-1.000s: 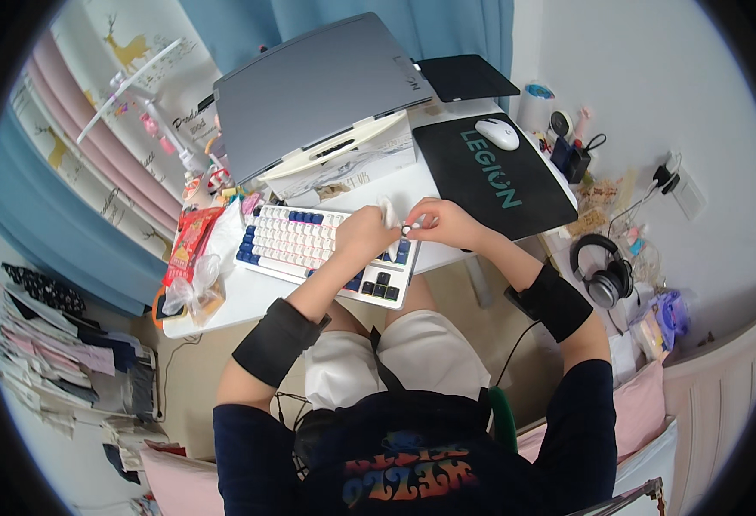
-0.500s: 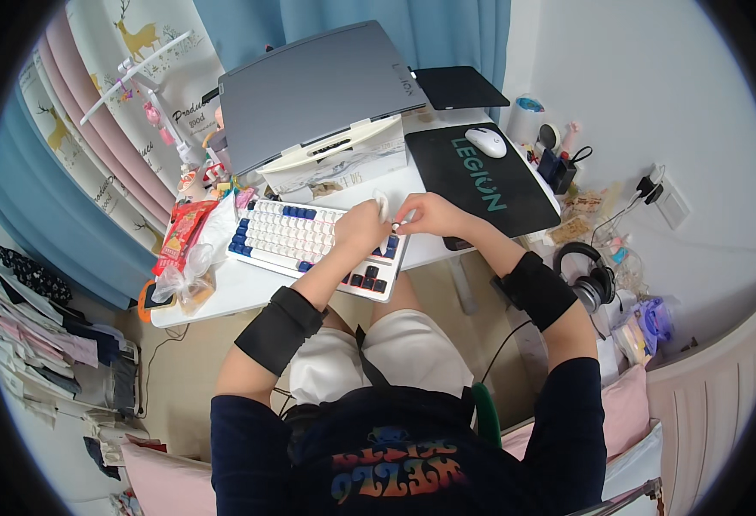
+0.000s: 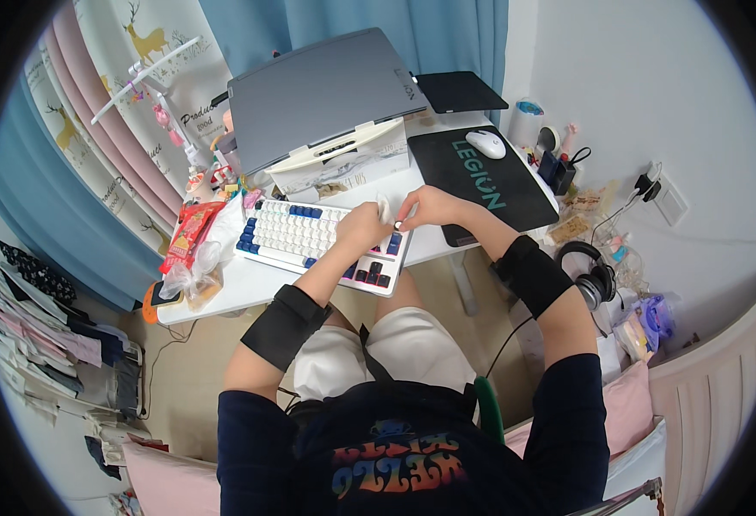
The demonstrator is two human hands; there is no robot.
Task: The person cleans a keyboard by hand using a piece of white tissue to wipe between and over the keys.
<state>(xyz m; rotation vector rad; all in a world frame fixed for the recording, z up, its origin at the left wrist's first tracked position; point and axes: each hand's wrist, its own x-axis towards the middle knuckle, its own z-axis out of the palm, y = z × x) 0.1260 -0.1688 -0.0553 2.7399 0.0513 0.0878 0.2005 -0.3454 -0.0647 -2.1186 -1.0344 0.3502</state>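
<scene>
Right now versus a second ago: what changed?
Little: the right hand seems arched slightly higher; the whole view shifted a bit. No visible grab or release. Left hand still grips the white cloth over the keyboard; mouse and laptop stayed put.

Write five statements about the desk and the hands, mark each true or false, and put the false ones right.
1. The white mouse lies on the black mouse pad. True.
2. The right hand rests on the mouse. False: its fingertips are by the keyboard's upper right part, close to the left hand.
3. A white cloth or tissue shows at the left hand's fingers. True.
4. The red packet lies right of the mouse pad. False: it lies left of the keyboard.
5. The grey laptop is beyond the keyboard. True.
</scene>
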